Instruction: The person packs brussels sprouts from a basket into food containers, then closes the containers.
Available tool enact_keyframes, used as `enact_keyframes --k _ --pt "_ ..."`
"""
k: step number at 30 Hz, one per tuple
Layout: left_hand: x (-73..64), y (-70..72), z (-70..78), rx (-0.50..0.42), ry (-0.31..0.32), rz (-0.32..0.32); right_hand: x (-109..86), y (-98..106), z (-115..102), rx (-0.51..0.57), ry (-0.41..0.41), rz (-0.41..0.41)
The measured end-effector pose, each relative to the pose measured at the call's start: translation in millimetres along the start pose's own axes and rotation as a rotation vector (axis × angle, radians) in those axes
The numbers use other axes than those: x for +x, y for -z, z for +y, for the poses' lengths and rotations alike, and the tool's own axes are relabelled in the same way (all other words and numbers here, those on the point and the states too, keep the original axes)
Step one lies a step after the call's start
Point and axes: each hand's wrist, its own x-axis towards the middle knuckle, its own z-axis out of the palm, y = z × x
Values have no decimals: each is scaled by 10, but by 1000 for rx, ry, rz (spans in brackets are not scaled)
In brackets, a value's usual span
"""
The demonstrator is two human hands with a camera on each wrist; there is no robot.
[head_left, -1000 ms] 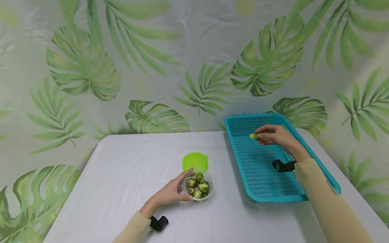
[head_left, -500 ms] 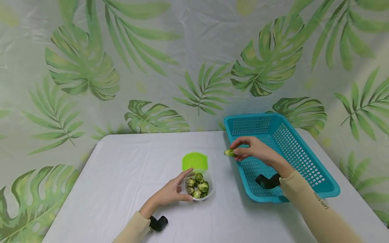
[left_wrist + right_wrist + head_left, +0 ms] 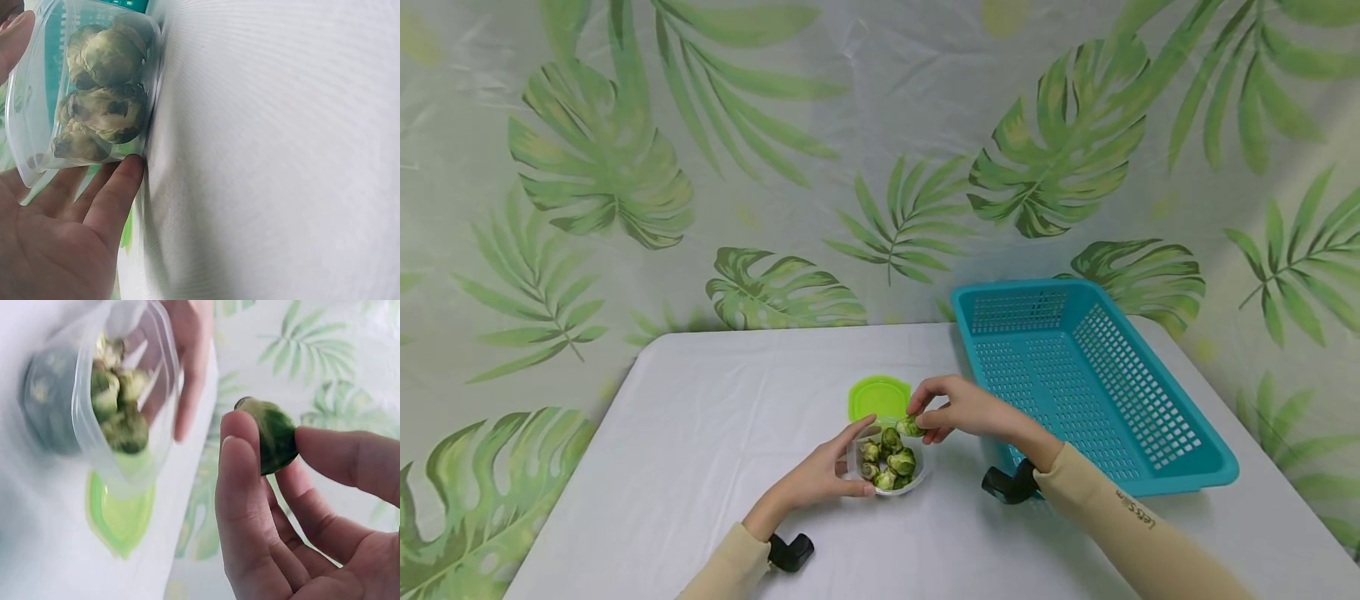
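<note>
My left hand [image 3: 820, 477] holds a clear plastic container [image 3: 80, 403] on the table, thumb on its near side and fingers around the far side. Several Brussels sprouts [image 3: 901, 461] lie inside; they also show through the wall in the left wrist view. Between thumb and fingertips my right hand [image 3: 962, 408] pinches one more Brussels sprout [image 3: 275, 434]. In the head view that sprout overlaps the container's far right rim; the right wrist view shows it apart from the container.
Just behind the container lies a bright green lid [image 3: 877, 397] on the white-covered table [image 3: 715, 417]. A blue perforated basket [image 3: 1217, 467] stands at the right, beneath part of the right forearm. Leaf-patterned cloth [image 3: 895, 225] hangs behind the table.
The right hand has carried its Brussels sprout from over the basket, leftward and nearer, to the container's rim. The left hand and container have stayed in place.
</note>
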Motion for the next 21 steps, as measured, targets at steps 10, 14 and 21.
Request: enact_keyframes --k 10,14,21 --pt "-5 -1 2 -7 11 7 85 -290 -22 -30 -7 62" --pt "-11 -2 5 -12 -7 6 81 -348 -13 -32 -23 111" --pt "5 -2 -12 -8 0 5 75 -442 17 -39 -32 319"
